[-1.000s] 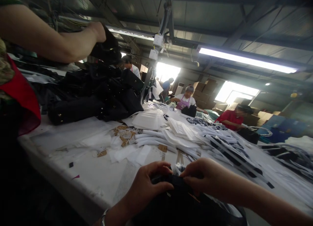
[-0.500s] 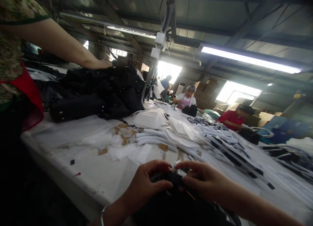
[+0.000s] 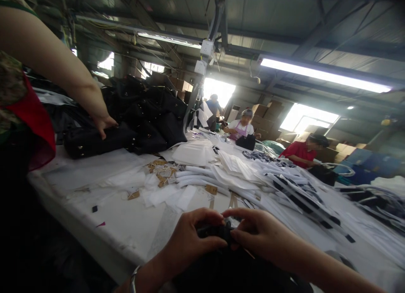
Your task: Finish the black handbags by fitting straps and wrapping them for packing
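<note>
A dark black bag (image 3: 224, 272) sits low in front of me, its lower part lost in shadow. My left hand (image 3: 196, 234) is curled, thumb and fingers closed around a black, strap-like part at its top. From the other side my right hand (image 3: 253, 229) pinches the same part, its fingertips almost meeting those of the left. A small piece of clear or whitish wrapping (image 3: 234, 222) shows between the fingers. The exact shape of the gripped part is hidden by my fingers.
White flat sheets (image 3: 196, 153) and tags with strings (image 3: 163, 172) cover the table (image 3: 126, 225). Black bags (image 3: 152, 115) are heaped at left, where a co-worker's arm (image 3: 72, 69) reaches in. Strips (image 3: 303, 200) lie at right. Other people work beyond.
My hands have shifted slightly along the black part, fingertips closer together. The co-worker's hand at left has come down and nearer, from the top of the heap to the front bag.
</note>
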The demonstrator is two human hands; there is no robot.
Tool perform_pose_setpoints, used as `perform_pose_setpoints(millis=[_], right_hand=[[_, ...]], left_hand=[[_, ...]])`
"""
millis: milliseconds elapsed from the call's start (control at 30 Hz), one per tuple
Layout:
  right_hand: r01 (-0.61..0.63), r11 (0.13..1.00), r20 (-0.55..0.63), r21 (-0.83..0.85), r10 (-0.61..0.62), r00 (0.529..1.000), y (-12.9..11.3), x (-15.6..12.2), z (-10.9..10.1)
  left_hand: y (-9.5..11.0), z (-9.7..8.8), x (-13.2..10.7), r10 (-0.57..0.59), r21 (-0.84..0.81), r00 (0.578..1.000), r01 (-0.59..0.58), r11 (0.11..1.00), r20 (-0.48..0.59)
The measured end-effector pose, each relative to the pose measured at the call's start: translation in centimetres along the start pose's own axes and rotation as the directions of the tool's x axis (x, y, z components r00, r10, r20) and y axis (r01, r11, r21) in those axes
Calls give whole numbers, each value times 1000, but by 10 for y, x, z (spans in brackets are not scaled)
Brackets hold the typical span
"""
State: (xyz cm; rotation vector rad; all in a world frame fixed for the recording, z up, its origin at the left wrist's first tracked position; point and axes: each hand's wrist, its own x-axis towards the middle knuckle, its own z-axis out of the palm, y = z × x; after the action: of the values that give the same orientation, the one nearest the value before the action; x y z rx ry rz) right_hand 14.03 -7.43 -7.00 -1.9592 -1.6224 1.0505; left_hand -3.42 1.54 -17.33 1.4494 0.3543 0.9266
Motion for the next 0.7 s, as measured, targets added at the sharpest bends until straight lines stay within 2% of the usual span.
perform_pose_setpoints(millis=[167, 267, 400, 533, 600, 700], right_hand=[[-43, 998, 0, 51, 43, 999, 2, 4, 3], [1, 1000, -31, -17, -2, 1000, -2, 4, 5], [52, 995, -52, -87, -57, 997, -6, 6, 8], [27, 999, 9, -37, -27, 1000, -7, 7, 3], [54, 993, -11, -102, -55, 998, -8, 7, -3], [107, 964, -113, -243, -138, 984, -7, 9, -11]], left_hand=[[6, 1, 1, 6, 44, 1000, -7, 999, 17], [9, 3, 1, 7, 68, 1000, -9, 998, 26], [7, 5, 1, -14, 19, 1000, 14, 1000, 8], [5, 3, 0, -26, -6, 999, 26, 1000, -30], [6, 0, -1, -17, 11, 999, 17, 1000, -35], [11, -4, -3, -7, 23, 1000, 7, 1000, -15]])
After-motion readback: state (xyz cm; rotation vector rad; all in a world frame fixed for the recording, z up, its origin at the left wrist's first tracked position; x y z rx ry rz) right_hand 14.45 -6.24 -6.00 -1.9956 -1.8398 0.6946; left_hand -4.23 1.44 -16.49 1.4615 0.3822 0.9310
